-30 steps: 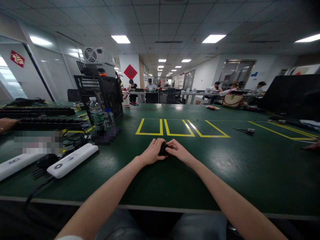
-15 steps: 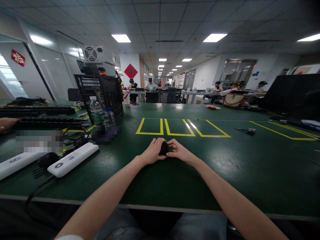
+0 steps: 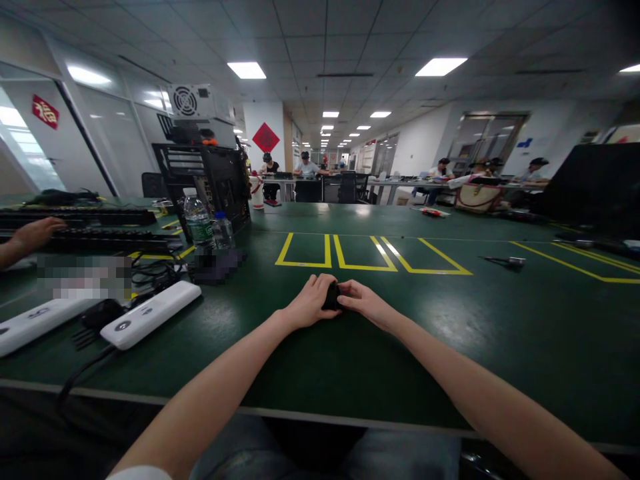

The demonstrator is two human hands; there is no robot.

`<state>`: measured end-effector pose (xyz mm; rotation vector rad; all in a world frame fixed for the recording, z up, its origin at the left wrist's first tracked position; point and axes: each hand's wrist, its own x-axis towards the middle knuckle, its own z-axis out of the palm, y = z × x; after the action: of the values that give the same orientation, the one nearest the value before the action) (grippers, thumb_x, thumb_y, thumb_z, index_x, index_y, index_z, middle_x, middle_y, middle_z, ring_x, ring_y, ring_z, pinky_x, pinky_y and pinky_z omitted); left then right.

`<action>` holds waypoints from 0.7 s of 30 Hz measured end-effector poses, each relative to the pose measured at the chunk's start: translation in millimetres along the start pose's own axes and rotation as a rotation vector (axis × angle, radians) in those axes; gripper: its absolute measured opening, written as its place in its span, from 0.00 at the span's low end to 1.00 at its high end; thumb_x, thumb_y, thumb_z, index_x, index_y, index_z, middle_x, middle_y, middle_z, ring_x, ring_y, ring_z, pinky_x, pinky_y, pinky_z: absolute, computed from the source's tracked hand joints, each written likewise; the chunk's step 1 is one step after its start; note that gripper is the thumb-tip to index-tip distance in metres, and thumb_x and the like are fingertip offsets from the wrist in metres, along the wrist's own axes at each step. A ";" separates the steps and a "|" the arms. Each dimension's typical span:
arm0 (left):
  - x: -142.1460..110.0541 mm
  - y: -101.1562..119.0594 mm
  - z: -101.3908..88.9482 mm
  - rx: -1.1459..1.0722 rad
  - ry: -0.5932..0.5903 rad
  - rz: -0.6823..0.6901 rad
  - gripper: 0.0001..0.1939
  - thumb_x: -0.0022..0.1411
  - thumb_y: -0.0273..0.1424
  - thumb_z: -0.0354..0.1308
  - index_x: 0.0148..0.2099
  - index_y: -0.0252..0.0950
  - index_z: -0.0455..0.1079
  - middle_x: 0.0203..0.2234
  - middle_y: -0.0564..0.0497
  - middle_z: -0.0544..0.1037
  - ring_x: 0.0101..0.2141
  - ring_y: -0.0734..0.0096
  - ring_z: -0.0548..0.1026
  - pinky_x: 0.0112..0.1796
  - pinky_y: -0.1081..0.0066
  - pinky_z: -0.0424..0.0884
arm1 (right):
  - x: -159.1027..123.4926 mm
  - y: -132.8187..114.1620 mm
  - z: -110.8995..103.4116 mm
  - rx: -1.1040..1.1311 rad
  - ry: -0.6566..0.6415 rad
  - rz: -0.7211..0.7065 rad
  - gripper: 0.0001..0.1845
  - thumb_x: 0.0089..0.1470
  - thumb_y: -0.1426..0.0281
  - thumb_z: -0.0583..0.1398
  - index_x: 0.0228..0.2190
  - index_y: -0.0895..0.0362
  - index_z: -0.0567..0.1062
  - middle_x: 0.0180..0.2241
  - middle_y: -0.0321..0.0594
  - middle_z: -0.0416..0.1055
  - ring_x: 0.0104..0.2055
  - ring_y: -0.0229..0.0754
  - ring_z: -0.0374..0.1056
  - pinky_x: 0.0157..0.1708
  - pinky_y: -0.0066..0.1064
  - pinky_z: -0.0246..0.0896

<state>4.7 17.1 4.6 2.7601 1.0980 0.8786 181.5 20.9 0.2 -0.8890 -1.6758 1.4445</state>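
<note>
Near the front middle of the green table (image 3: 345, 373), my left hand (image 3: 310, 303) is curled around a small black object (image 3: 331, 297). Its exact kind cannot be made out, since my fingers cover much of it. From the other side, my right hand (image 3: 367, 305) pinches the object's right edge with thumb and fingertips. Both hands are low over the tabletop. Just beyond them, yellow tape outlines (image 3: 365, 268) mark the table.
White power strips (image 3: 155, 313) with cables lie at left, near two bottles (image 3: 199, 223) and an open black computer case (image 3: 227, 190). Another person's hand (image 3: 37, 233) is at far left by black racks (image 3: 100, 240). A dark tool (image 3: 505, 261) lies at right.
The view has shifted slightly, so the scene sits a little to the right. At left, the other person's hand has come further into view. My hands keep hold of the black object.
</note>
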 end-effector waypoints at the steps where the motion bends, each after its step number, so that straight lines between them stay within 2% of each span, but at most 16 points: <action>1: 0.2 -0.4 0.2 -0.001 -0.005 -0.003 0.27 0.47 0.34 0.58 0.48 0.36 0.51 0.41 0.47 0.61 0.40 0.62 0.61 0.41 0.63 0.59 | -0.1 -0.6 -1.0 0.000 -0.022 -0.009 0.21 0.39 0.67 0.63 0.37 0.56 0.63 0.37 0.39 0.65 0.41 0.42 0.63 0.45 0.41 0.56; 4: 0.6 -1.6 -0.2 -0.012 -0.029 -0.012 0.27 0.48 0.34 0.58 0.48 0.37 0.50 0.42 0.47 0.61 0.39 0.62 0.61 0.40 0.63 0.60 | -1.1 -4.5 -2.6 0.014 -0.087 0.003 0.26 0.36 0.69 0.64 0.38 0.54 0.60 0.35 0.36 0.65 0.39 0.40 0.65 0.44 0.41 0.56; 6: 0.9 -2.0 -1.1 -0.021 -0.040 -0.020 0.27 0.48 0.34 0.58 0.48 0.37 0.50 0.42 0.48 0.60 0.39 0.63 0.61 0.39 0.64 0.60 | -1.6 -6.5 -2.1 0.017 -0.089 0.025 0.22 0.39 0.67 0.62 0.37 0.53 0.60 0.34 0.35 0.66 0.38 0.40 0.65 0.44 0.41 0.57; 10: 2.7 -1.9 -2.8 -0.029 -0.041 -0.024 0.28 0.48 0.36 0.58 0.48 0.37 0.50 0.42 0.47 0.60 0.39 0.63 0.61 0.39 0.64 0.60 | -0.5 -4.5 1.1 0.017 -0.003 0.003 0.13 0.47 0.62 0.56 0.35 0.54 0.62 0.31 0.35 0.66 0.37 0.39 0.65 0.42 0.39 0.58; 15: 4.9 -2.1 -4.1 -0.047 -0.068 -0.043 0.27 0.49 0.36 0.57 0.48 0.38 0.50 0.43 0.48 0.60 0.39 0.64 0.62 0.38 0.65 0.61 | 3.5 2.1 -2.1 -0.003 0.010 0.002 0.16 0.47 0.65 0.57 0.39 0.54 0.62 0.38 0.38 0.65 0.43 0.41 0.62 0.45 0.40 0.57; 21: 5.5 -0.7 -6.9 -0.051 -0.085 -0.060 0.27 0.48 0.34 0.58 0.48 0.38 0.50 0.43 0.48 0.60 0.38 0.64 0.62 0.37 0.66 0.61 | 0.7 -1.0 -5.4 -0.050 -0.084 -0.096 0.18 0.43 0.70 0.60 0.38 0.54 0.62 0.42 0.38 0.61 0.44 0.40 0.61 0.47 0.39 0.56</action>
<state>3.9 20.0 12.9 2.6810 1.1216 0.7647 185.9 24.0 1.7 -0.7732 -1.7990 1.3981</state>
